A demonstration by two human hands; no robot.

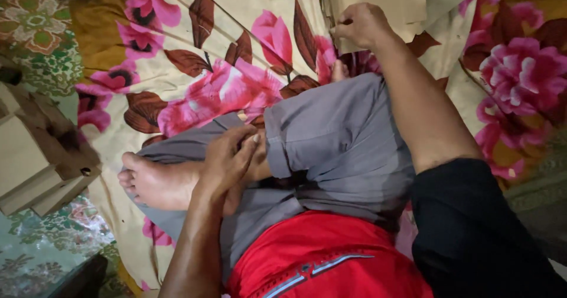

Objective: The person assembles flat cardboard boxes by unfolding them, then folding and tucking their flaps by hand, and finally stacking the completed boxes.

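Only the head view here, so that's all we've got to go on. We're sitting cross-legged on a flowered sheet point(195, 91) in grey trousers point(336, 150), and our right hand point(361, 25) is stretched out to the stack of brown cardboard sheets point(384, 2) at the top. The fingers are curled over the near edge of the stack, pinching what looks like the top sheet or two; how many exactly we can't tell from here. The left hand point(229, 159) isn't holding anything, it's just resting half-open on our own ankle, beside the bare foot point(153, 183).

To do this bit well, we'd say: get the thumb under one sheet only, fan the edge a little so it separates, and lift from the corner instead of dragging the whole pile. The reach is long, so leaning in a touch would help.

Another stack of folded cardboard pieces point(35, 162) sits off to the left, well apart from both hands.
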